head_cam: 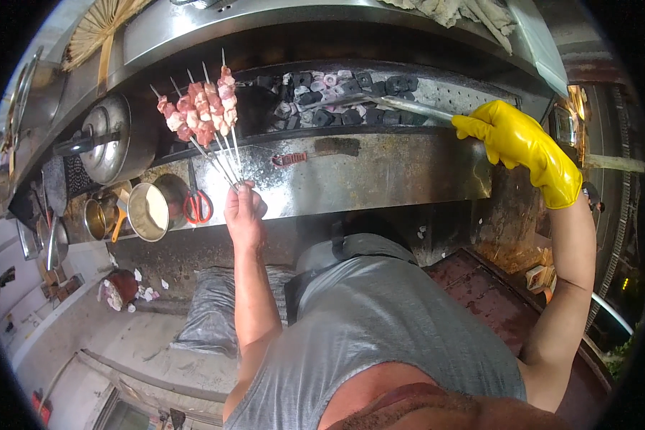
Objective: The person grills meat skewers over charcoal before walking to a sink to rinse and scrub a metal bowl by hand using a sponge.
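Note:
My bare left hand [244,210] is closed around the lower ends of several metal skewers threaded with raw meat chunks [201,110]. The skewers fan upward, left of the charcoal. On my right hand [494,134] is a yellow rubber glove, and it grips the end of metal tongs [416,106]. The tongs reach left across the charcoal briquettes [349,117] in the long grill trough. Some briquettes are ashy with a pinkish tint, others black. Whether the tips of the tongs hold a briquette cannot be told.
On the steel ledge [408,172] lie red-handled scissors [198,207]; a metal pot of pale contents [148,211] stands beside them. A lidded pot [107,140] is farther left. A woven fan [99,32] is at upper left, a cloth [457,13] at upper right.

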The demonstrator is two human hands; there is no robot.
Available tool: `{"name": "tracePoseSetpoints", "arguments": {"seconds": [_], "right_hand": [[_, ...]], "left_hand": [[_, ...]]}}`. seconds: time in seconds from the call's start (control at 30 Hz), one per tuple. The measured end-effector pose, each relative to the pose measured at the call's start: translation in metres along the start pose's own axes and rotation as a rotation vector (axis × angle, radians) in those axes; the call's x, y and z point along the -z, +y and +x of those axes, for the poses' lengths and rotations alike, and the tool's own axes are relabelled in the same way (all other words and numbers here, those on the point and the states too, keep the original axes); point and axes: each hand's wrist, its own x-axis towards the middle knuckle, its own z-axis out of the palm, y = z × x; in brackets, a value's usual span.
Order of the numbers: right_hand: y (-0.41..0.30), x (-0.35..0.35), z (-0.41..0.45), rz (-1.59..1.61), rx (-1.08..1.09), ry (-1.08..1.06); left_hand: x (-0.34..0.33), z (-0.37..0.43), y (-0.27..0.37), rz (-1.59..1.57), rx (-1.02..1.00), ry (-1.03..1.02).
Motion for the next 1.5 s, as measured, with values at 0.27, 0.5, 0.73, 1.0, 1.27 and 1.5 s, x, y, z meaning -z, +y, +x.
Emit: {"name": "tracePoseSetpoints", "arguments": {"seconds": [0.27, 0.5, 0.73, 1.0, 1.27, 1.5], "right_hand": [[0.001, -0.004, 0.005, 0.076, 0.071, -0.096], [0.015, 0.0, -0.002, 0.048, -0.039, -0.099], [0.018, -0.002, -0.005, 0.075, 0.003, -0.042], [0.009, -0.019, 0.016, 0.2, 0.057, 0.026], [0.006, -0.019, 0.005, 0.153, 0.043, 0.023], [0.002, -0.026, 0.007, 0.225, 0.06, 0.026]], "left_hand": [[-0.001, -0.002, 0.005, -0.009, 0.003, -0.004], [0.003, -0.004, 0.002, -0.014, 0.008, 0.008], [-0.003, -0.003, 0.003, -0.019, 0.008, -0.026], [-0.007, -0.007, 0.005, 0.0, -0.002, -0.038], [-0.007, -0.01, 0.004, 0.008, 0.007, -0.034], [-0.006, -0.008, 0.002, -0.015, 0.016, -0.056]]}}
